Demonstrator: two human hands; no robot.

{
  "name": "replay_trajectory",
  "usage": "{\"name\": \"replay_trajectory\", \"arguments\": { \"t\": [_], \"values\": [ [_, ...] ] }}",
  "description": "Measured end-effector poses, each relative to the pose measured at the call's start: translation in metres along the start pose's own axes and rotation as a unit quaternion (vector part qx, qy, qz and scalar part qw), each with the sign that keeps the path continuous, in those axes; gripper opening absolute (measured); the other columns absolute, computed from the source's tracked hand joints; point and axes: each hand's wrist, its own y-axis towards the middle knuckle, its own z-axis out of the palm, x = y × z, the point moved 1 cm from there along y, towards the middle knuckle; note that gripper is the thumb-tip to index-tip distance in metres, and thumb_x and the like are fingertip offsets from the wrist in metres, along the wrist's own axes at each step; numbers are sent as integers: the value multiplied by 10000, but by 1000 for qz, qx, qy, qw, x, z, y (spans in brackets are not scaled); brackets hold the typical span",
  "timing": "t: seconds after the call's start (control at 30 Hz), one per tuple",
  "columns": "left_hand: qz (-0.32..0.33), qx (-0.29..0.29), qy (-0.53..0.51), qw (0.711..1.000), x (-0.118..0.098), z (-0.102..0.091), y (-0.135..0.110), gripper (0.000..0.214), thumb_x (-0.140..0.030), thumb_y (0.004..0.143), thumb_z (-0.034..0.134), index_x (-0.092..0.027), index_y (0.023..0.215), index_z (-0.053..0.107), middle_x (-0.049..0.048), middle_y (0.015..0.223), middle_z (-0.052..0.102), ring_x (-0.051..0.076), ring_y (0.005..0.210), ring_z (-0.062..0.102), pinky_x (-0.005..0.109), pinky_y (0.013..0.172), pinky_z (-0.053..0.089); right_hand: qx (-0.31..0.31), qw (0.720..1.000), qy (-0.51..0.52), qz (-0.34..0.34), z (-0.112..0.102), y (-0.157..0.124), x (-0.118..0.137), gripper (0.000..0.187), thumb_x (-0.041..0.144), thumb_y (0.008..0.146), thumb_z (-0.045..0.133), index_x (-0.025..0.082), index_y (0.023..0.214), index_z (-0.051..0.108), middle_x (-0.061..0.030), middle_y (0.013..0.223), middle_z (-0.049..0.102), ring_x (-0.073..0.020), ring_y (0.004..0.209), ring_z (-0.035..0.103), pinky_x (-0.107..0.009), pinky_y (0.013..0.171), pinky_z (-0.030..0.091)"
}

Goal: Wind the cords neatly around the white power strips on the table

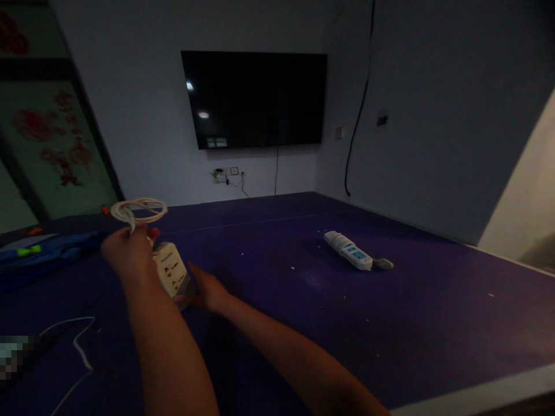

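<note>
Over the purple surface, at left of centre, I hold a white power strip point(171, 270) with its socket face showing. My left hand point(131, 252) is closed round the strip's white cord beside the strip's upper end. Above that hand the cord stands out in a loose coil point(150, 202). My right hand point(208, 292) grips the strip's lower right end, thumb on the near face; its other fingers are partly hidden. Further right lies a second power strip point(358, 254), its own cord wound about its far half and its plug point(383, 263) at the near end.
Blue cloth point(65, 248) lies at the left edge. A thin white cable point(78, 341) runs near a blurred-out object point(15, 353) at lower left. A television point(255, 98) hangs on the far wall above wall sockets point(229, 172). A black cable point(359, 115) dangles at the right wall.
</note>
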Motion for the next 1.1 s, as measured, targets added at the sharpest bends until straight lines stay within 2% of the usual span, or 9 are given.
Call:
{"name": "replay_trajectory", "arguments": {
  "t": [0.13, 0.23, 0.43, 0.57, 0.67, 0.77, 0.87, 0.93, 1.1],
  "values": [
    [-71, -41, -166, 983, -18, -3, -10, 154, -98, 617, 553, -156, 551, 427, -65, 459, 441, 82, 420, 468, 246, 497, 475, 21, 999, -22, 16, 21, -3, 0, 968, 404, 680, 712, 167, 1448, 172, -146, 1421, 376, -289, 1284, 387, -405, 998, 382],
    [-71, -53, -140, 986, -23, -9, -12, 175, -114, 654, 522, -163, 540, 399, -64, 451, 431, 81, 407, 467, 222, 442, 444, 46, 999, -15, 4, 33, -6, 0, 1044, 427, 658, 720, 180, 1462, 99, -143, 1442, 339, -296, 1309, 343, -423, 1004, 373],
    [-112, -41, -160, 980, -24, -18, -12, 100, -107, 617, 541, -146, 566, 466, -56, 463, 463, 85, 413, 473, 231, 446, 450, 21, 998, 11, -51, 44, -3, 3, 1198, 375, 597, 769, 150, 1460, -30, -173, 1481, 233, -289, 1353, 252, -414, 1061, 302],
    [-96, -20, -164, 981, -19, -16, -9, 11, -135, 633, 540, -135, 622, 539, -58, 456, 475, 82, 403, 456, 221, 443, 425, 0, 999, 19, -40, 49, -1, 4, 1203, 404, 614, 753, 212, 1452, -88, -154, 1432, 331, -281, 1288, 370, -403, 1005, 370],
    [-49, -12, -154, 987, -5, -13, -1, 33, -149, 642, 553, -131, 649, 579, -52, 471, 497, 87, 431, 461, 221, 465, 409, -8, 999, -31, -10, 48, -9, 8, 1120, 396, 672, 704, 254, 1451, -88, -129, 1298, 476, -288, 1132, 520, -412, 897, 448],
    [6, 1, -54, 999, 17, -12, 11, 56, -171, 668, 572, -134, 683, 611, -47, 516, 529, 98, 498, 481, 217, 506, 385, 11, 993, -120, 8, 43, -20, 16, 986, 365, 751, 609, 215, 1459, -61, -140, 1167, 548, -307, 998, 587, -426, 791, 488],
    [39, 55, 58, 996, 41, -12, 20, 84, -216, 705, 568, -149, 692, 617, -42, 557, 564, 126, 592, 506, 222, 552, 378, -1, 982, -187, 18, 39, -30, 24, 812, 317, 813, 505, 164, 1462, 40, -173, 1156, 545, -309, 958, 603, -428, 741, 508],
    [16, 99, 103, 990, 57, -11, 24, 98, -245, 716, 572, -161, 689, 615, -40, 564, 573, 143, 626, 510, 222, 548, 373, -6, 975, -221, 22, 37, -35, 27, 741, 299, 828, 473, 149, 1455, 107, -180, 1157, 543, -300, 923, 617, -421, 706, 524],
    [-80, 74, 107, 988, 91, -8, 24, 96, -223, 688, 549, -156, 621, 559, -42, 480, 497, 124, 501, 438, 229, 458, 337, 6, 950, -311, 31, 39, -38, 28, 583, 233, 847, 424, 95, 1394, 276, -174, 1106, 573, -274, 835, 642, -382, 609, 549]
  ]
}}
